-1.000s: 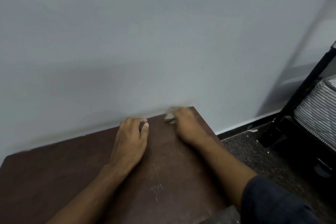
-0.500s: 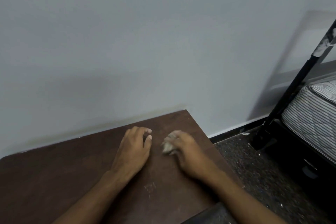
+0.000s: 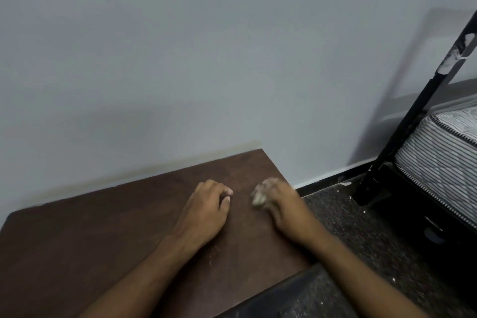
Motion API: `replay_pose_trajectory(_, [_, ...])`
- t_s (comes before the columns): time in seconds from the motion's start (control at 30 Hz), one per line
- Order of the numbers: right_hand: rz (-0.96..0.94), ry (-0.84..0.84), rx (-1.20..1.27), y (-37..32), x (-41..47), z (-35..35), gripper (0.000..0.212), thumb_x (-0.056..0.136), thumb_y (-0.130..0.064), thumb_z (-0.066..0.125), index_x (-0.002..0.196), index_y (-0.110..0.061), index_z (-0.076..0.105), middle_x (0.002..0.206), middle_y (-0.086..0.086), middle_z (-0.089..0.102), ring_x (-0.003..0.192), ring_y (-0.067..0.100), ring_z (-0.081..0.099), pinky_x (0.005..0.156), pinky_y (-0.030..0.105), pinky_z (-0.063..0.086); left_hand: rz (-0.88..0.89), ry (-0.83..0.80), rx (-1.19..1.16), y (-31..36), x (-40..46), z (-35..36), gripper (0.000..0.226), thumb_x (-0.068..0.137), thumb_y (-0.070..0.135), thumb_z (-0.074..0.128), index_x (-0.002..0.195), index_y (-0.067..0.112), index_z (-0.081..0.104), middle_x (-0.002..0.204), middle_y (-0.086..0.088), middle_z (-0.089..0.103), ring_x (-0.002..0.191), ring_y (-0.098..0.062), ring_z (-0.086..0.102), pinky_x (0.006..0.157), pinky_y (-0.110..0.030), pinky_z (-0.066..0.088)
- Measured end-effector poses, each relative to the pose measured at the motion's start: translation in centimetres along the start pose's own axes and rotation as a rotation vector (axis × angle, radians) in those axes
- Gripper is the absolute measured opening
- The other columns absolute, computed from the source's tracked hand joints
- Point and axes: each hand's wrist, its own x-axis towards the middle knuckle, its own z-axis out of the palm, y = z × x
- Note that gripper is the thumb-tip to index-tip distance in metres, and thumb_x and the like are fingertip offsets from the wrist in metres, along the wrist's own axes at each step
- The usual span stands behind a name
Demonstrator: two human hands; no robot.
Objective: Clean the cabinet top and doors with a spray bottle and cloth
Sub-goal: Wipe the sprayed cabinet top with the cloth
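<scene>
Your right hand [image 3: 281, 208] is curled shut around a small, pale wad of cloth [image 3: 259, 198], pressing it onto the dark brown cabinet top [image 3: 90, 235] close to that top's right edge; the hand is motion-blurred. Your left hand [image 3: 204, 212] lies palm-down on the cabinet top just left of the cloth, fingers loosely bent and holding nothing. Both forearms reach in from the cabinet top's near edge toward the grey wall [image 3: 206, 46] behind it.

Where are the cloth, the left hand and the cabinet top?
cloth [image 3: 259, 198]: head view, bunched part showing beside the fingers.
left hand [image 3: 206, 212]: head view, back of hand.
cabinet top [image 3: 85, 235]: head view, bare brown surface.
</scene>
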Motion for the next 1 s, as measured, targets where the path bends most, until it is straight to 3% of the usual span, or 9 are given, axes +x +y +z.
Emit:
replay_pose_trajectory(0.07, [0.162,0.052,-0.005,1.9,2.4,-0.3,0.03,0.084,0.008,0.064,0.109,-0.005,0.073,0.111,0.012,0.066,0.105,0.029,0.063,0.103,0.002,0.024,-0.005,-0.008,0.007,0.3,-0.6,-0.2,0.015,0.095,0.028,0.054,0.108,0.032,0.061,0.104,0.017,0.053,0.102,-0.001,0.047,0.089,-0.017,0.038])
replay_pose_trajectory(0.17, [0.313,0.09,-0.009,1.4,3.8,1.6,0.032,0.09,-0.002,0.062,0.12,-0.01,0.071,0.124,0.01,0.063,0.121,0.027,0.054,0.11,0.018,0.028,-0.045,0.048,0.011,0.1,-0.8,-0.4,0.02,0.097,0.028,0.051,0.115,0.026,0.061,0.111,0.012,0.056,0.106,-0.007,0.049,0.091,-0.02,0.037])
replay_pose_trajectory(0.27, [0.188,0.048,0.116,-4.8,2.2,4.2,0.025,0.092,-0.012,0.059,0.114,-0.014,0.072,0.117,0.003,0.063,0.106,0.006,0.053,0.105,0.03,0.045,-0.084,0.134,-0.02,0.0,-1.0,-1.0,0.02,0.097,0.022,0.048,0.109,0.021,0.065,0.106,0.004,0.061,0.102,-0.015,0.053,0.092,-0.028,0.041])
replay_pose_trajectory(0.4, [-0.175,-0.256,0.214,-13.9,-3.2,7.3,0.025,0.096,-0.021,0.054,0.115,-0.018,0.069,0.128,0.006,0.054,0.125,0.022,0.046,0.108,0.046,0.041,-0.132,0.134,-0.033,-0.1,-2.7,-2.5,0.021,0.097,0.018,0.049,0.1,0.022,0.07,0.1,0.005,0.063,0.097,-0.013,0.054,0.089,-0.029,0.042])
replay_pose_trajectory(0.5, [-0.25,-0.257,0.157,-11.4,-3.9,5.0,0.025,0.095,-0.021,0.054,0.113,-0.02,0.072,0.127,0.002,0.059,0.125,0.017,0.048,0.112,0.031,0.036,-0.148,0.038,-0.003,0.0,-3.9,-3.8,0.018,0.096,0.019,0.054,0.101,0.022,0.07,0.101,0.006,0.064,0.096,-0.01,0.056,0.086,-0.026,0.043])
replay_pose_trajectory(0.63, [0.166,0.022,-0.018,-2.8,-2.3,1.0,0.035,0.088,-0.006,0.064,0.12,-0.016,0.072,0.129,0.008,0.061,0.125,0.025,0.054,0.114,0.025,0.032,-0.174,-0.053,0.004,1.2,-5.7,-4.1,0.016,0.097,0.026,0.053,0.105,0.027,0.066,0.102,0.011,0.058,0.096,-0.006,0.053,0.084,-0.022,0.043])
replay_pose_trajectory(0.7, [0.302,0.056,-0.035,-2.4,-2.6,0.9,0.038,0.088,-0.006,0.065,0.126,-0.014,0.068,0.132,0.013,0.059,0.126,0.032,0.052,0.111,0.025,0.029,-0.143,-0.054,0.0,2.0,-6.5,-3.5,0.015,0.097,0.027,0.053,0.106,0.028,0.065,0.1,0.012,0.055,0.096,-0.005,0.052,0.086,-0.024,0.045])
replay_pose_trajectory(0.87, [0.081,-0.077,0.015,-8.1,-8.7,2.3,0.044,0.093,-0.009,0.062,0.136,-0.021,0.061,0.147,0.004,0.048,0.14,0.019,0.037,0.115,0.015,0.013,-0.02,-0.032,-0.033,4.0,-8.8,-1.3,0.017,0.094,0.026,0.056,0.107,0.025,0.066,0.094,0.011,0.053,0.094,-0.009,0.051,0.088,-0.027,0.044])
replay_pose_trajectory(1.0, [0.207,0.011,-0.033,-3.0,-10.1,-1.5,0.047,0.082,0.008,0.067,0.124,-0.012,0.07,0.132,0.013,0.061,0.125,0.031,0.054,0.112,0.025,0.029,0.046,-0.048,-0.003,5.0,-11.8,-0.9,0.016,0.093,0.027,0.056,0.106,0.027,0.066,0.089,0.017,0.047,0.09,-0.006,0.046,0.085,-0.025,0.043])
